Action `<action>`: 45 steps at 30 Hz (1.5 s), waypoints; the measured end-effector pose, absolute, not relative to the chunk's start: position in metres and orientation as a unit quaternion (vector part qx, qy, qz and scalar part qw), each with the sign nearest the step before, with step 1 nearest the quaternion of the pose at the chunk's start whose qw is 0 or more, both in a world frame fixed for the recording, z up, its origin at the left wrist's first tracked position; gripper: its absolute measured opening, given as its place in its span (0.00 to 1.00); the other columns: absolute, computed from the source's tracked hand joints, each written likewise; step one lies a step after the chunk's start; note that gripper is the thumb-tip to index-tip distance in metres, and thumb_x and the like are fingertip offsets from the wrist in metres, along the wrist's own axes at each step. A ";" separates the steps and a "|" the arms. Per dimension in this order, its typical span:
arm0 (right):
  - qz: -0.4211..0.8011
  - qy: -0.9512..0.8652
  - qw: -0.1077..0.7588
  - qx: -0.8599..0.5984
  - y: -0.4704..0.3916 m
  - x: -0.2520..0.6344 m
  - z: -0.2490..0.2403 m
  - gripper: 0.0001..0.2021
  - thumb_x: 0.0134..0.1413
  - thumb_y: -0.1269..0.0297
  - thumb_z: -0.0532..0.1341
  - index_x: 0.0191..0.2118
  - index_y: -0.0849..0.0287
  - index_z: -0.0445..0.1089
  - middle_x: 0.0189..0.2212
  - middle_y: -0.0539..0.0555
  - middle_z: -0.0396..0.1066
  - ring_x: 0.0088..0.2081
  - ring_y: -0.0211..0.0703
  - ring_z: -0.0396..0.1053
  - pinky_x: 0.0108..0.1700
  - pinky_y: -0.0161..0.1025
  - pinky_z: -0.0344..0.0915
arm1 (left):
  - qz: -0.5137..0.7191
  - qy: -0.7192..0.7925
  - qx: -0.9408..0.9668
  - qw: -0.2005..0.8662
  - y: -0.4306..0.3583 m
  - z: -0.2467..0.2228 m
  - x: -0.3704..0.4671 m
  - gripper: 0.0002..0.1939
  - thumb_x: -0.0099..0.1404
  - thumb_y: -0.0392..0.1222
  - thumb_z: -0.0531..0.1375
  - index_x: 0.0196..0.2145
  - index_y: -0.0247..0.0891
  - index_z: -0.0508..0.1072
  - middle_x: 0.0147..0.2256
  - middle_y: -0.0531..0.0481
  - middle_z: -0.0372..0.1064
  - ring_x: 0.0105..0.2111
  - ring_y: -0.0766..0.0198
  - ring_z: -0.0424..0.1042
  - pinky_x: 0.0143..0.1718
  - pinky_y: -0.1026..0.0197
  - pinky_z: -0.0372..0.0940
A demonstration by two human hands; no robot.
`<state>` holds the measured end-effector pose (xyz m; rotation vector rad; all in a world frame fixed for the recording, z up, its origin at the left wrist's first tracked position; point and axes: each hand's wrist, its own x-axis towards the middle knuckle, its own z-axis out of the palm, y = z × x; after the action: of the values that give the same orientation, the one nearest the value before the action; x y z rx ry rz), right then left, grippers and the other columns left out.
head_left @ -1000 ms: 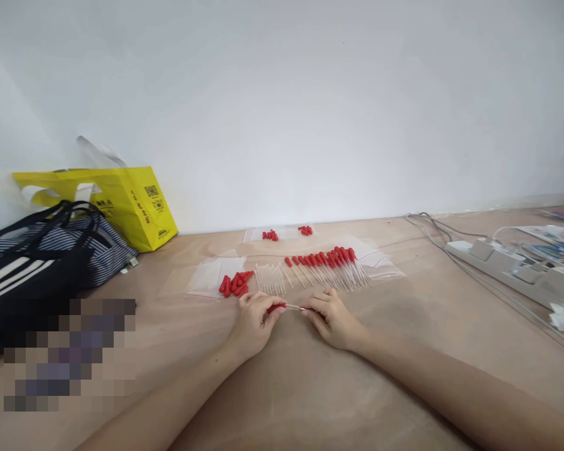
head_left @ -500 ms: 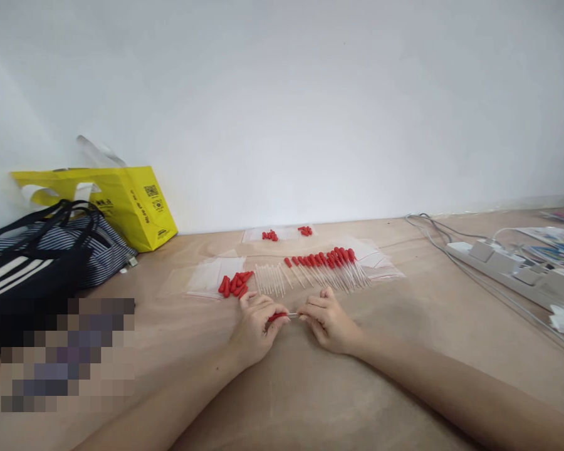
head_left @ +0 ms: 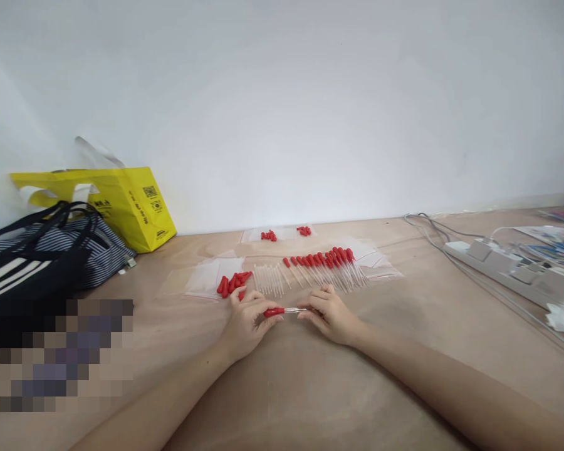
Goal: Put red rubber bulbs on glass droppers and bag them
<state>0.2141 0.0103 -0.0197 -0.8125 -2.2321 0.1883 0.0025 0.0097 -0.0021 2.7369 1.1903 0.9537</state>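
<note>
My left hand [head_left: 248, 322] pinches a red rubber dropper bulb [head_left: 274, 312] between thumb and fingers. A thin clear dropper tube [head_left: 292, 310] runs from the bulb's open end to my right hand [head_left: 328, 314], whose fingertips are closed on the tube's other end. Beyond my left hand, loose red bulbs [head_left: 232, 284] lie in a small pile. Beside them is a row of bare tubes [head_left: 269, 280]. Farther right, several droppers with red bulbs fitted [head_left: 329, 258] lie side by side, tubes pointing toward me.
Clear plastic bags [head_left: 211, 274] lie under the loose bulbs. More red bulbs [head_left: 268, 236] sit near the wall. At left stand a yellow bag [head_left: 117, 194] and a striped bag [head_left: 98, 257]. A white power strip [head_left: 470, 255] with cables is at right.
Both hands have shifted slightly away from me, the left also a little leftward. More of the red bulb and tube now shows between them.
</note>
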 end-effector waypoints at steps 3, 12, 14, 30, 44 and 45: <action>0.073 -0.866 0.372 -0.326 0.009 0.217 -0.020 0.09 0.57 0.64 0.51 0.32 0.60 0.66 0.26 0.50 0.68 0.28 0.34 0.61 0.36 0.36 0.48 | 0.313 0.374 0.873 0.008 0.008 -0.002 0.004 0.06 0.59 0.43 0.56 0.34 0.44 0.70 0.28 0.56 0.71 0.31 0.65 0.66 0.48 0.49 0.40; 0.031 -0.859 0.412 -0.301 0.006 0.208 -0.025 0.12 0.57 0.65 0.49 0.29 0.61 0.67 0.22 0.51 0.65 0.25 0.35 0.58 0.34 0.36 0.49 | 0.339 0.381 0.859 0.037 0.006 -0.006 0.009 0.05 0.59 0.42 0.55 0.30 0.42 0.71 0.26 0.55 0.70 0.31 0.64 0.66 0.48 0.49 0.42; 0.027 -0.856 0.420 -0.299 0.006 0.208 -0.025 0.12 0.57 0.65 0.49 0.29 0.61 0.67 0.22 0.51 0.65 0.25 0.35 0.57 0.33 0.36 0.49 | 0.344 0.388 0.853 0.054 0.005 -0.006 0.011 0.05 0.58 0.42 0.55 0.30 0.42 0.71 0.26 0.55 0.69 0.31 0.63 0.66 0.48 0.48 0.42; -0.034 -0.885 0.331 -0.327 0.010 0.216 -0.018 0.10 0.55 0.65 0.52 0.39 0.56 0.69 0.30 0.52 0.68 0.33 0.38 0.59 0.36 0.39 0.45 | 0.298 0.422 0.842 0.157 0.016 -0.002 0.002 0.08 0.58 0.43 0.55 0.33 0.45 0.73 0.28 0.54 0.70 0.34 0.62 0.66 0.48 0.48 0.44; -0.028 -0.763 0.357 -0.538 0.035 0.204 -0.021 0.09 0.52 0.68 0.53 0.37 0.57 0.68 0.29 0.52 0.70 0.34 0.41 0.61 0.36 0.39 0.43 | 0.352 0.507 0.779 -0.109 0.028 0.010 -0.024 0.15 0.57 0.45 0.55 0.41 0.39 0.68 0.33 0.48 0.69 0.37 0.56 0.64 0.41 0.52 0.49; -0.034 -0.740 0.354 -0.570 0.042 0.202 -0.021 0.08 0.51 0.67 0.53 0.36 0.58 0.68 0.28 0.52 0.71 0.35 0.42 0.62 0.36 0.39 0.42 | 0.348 0.520 0.768 -0.136 0.030 0.009 -0.027 0.12 0.57 0.44 0.55 0.38 0.40 0.69 0.32 0.48 0.69 0.36 0.56 0.64 0.40 0.52 0.49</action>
<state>0.2024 0.0420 -0.0208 -1.4743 -1.9138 -0.0871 -0.0271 0.0301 0.0093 2.6466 1.7924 1.1976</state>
